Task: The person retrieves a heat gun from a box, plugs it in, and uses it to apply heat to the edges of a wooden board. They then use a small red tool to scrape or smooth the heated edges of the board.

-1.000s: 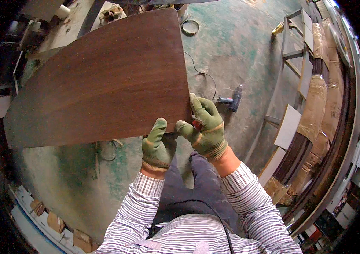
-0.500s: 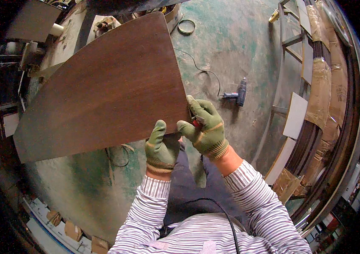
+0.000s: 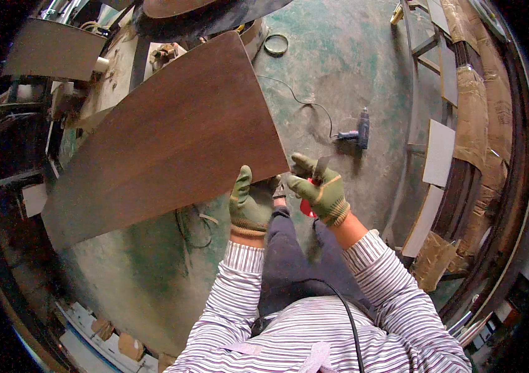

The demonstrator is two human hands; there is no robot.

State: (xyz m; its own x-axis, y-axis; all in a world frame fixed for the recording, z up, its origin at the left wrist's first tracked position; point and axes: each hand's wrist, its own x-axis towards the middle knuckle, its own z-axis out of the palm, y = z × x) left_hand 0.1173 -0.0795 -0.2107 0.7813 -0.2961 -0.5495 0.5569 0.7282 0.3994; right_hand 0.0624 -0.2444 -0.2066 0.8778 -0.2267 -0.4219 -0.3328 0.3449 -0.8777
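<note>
A large dark brown wood-grain panel (image 3: pixel 171 137) with one curved edge spreads out to the left in front of me. My left hand (image 3: pixel 251 205), in a green glove, grips its near edge close to the right corner. The thumb lies on top and the fingers go underneath, out of sight. Just off that corner, my gloved right hand (image 3: pixel 320 191) is closed on a small red-handled tool with a flat dark blade (image 3: pixel 320 169). The red handle shows below the palm. The blade points up and away from me, apart from the panel.
On the floor beyond my right hand lies a blue-grey heat gun or drill (image 3: pixel 358 132) with its cord. A roll of tape (image 3: pixel 276 44) lies farther off. Along the right stand a metal frame (image 3: pixel 425 46) and cardboard-wrapped stock (image 3: pixel 471 118). A cluttered bench (image 3: pixel 106 90) is at the far left.
My right hand has moved off the panel's right edge, and the red-handled tool has turned so its blade shows. The left hand keeps its grip. The whole view has shifted slightly.
</note>
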